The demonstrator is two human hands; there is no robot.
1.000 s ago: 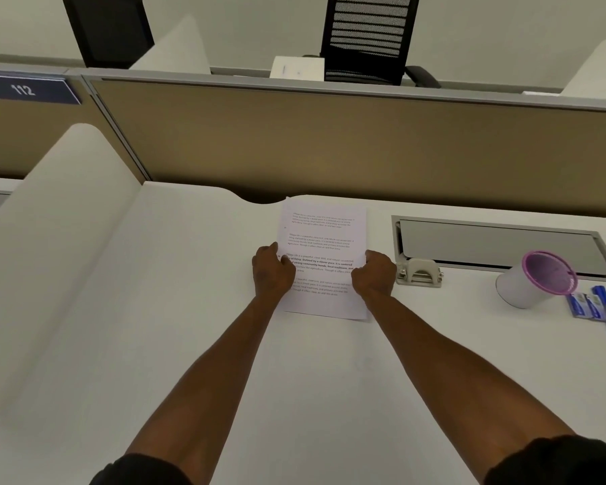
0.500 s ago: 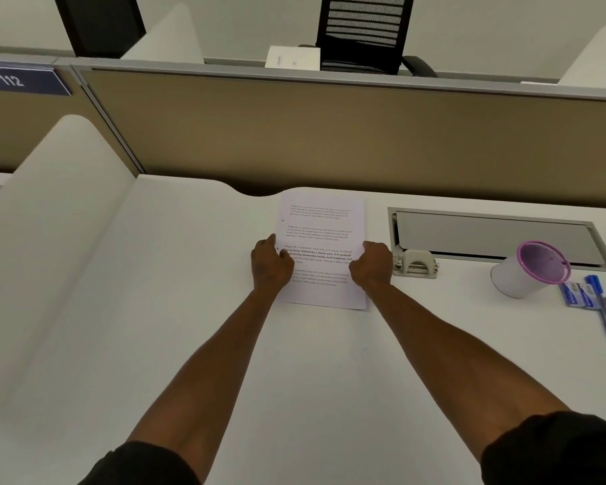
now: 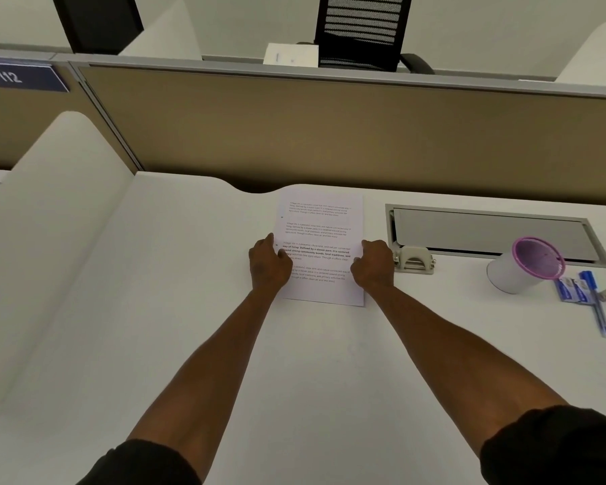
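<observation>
A printed paper sheet (image 3: pixel 321 222) lies flat on the white desk (image 3: pixel 189 344), close to the tan partition. My left hand (image 3: pixel 268 266) grips its left edge about halfway down, thumb on the text and fingers curled. At the right edge my right hand (image 3: pixel 373 264) grips the sheet with curled fingers. Both forearms reach straight forward across the desk.
A grey hole punch (image 3: pixel 413 262) sits just right of my right hand. Farther right are a white cup with a pink rim (image 3: pixel 520 269), blue pens (image 3: pixel 595 302) and a recessed cable tray (image 3: pixel 490 232). A tan partition (image 3: pixel 329 134) closes the back, with a white divider (image 3: pixel 49 222) on the left.
Only the camera view has shifted a little. Both hands keep the same hold on the sheet's edges, and the sheet lies where it was.
</observation>
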